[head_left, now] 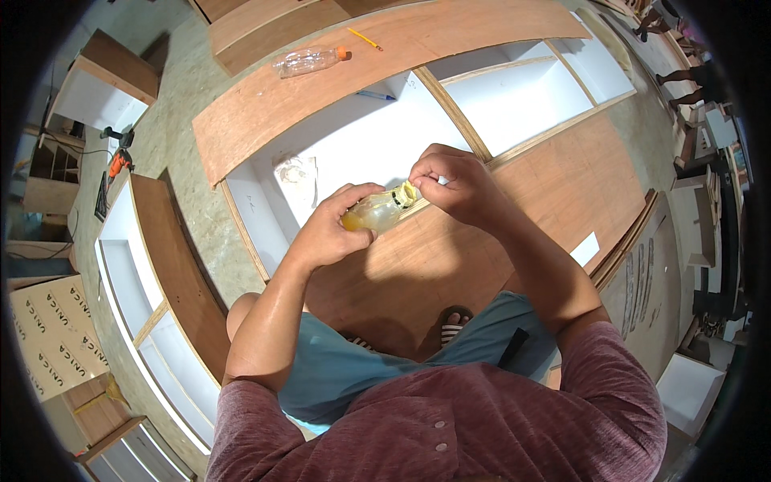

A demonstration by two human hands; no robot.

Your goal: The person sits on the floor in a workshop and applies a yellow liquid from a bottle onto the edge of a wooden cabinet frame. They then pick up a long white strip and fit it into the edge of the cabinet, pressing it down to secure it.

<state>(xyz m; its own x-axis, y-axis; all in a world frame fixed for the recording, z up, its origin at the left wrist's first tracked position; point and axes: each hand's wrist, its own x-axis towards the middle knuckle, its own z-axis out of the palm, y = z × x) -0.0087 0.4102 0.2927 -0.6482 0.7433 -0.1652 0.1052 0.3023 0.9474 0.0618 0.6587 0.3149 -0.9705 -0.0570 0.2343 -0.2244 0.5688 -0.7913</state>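
My left hand is wrapped round a clear plastic bottle, which lies tilted with its yellow-smeared neck to the right. Some yellowish stuff shows in its base. At the bottle's mouth, my right hand is closed in a pinch. A small white end pokes out between its fingers; the rest of that thing is hidden. Both hands are above a long wooden cabinet frame with white-lined compartments. Inside the compartment beyond my left hand lies a crumpled clear plastic bag.
An empty bottle with an orange cap and a yellow pencil lie on the cabinet's far panel. A blue pen is in a compartment. Another cabinet stands left, near an orange drill. People's legs show far right.
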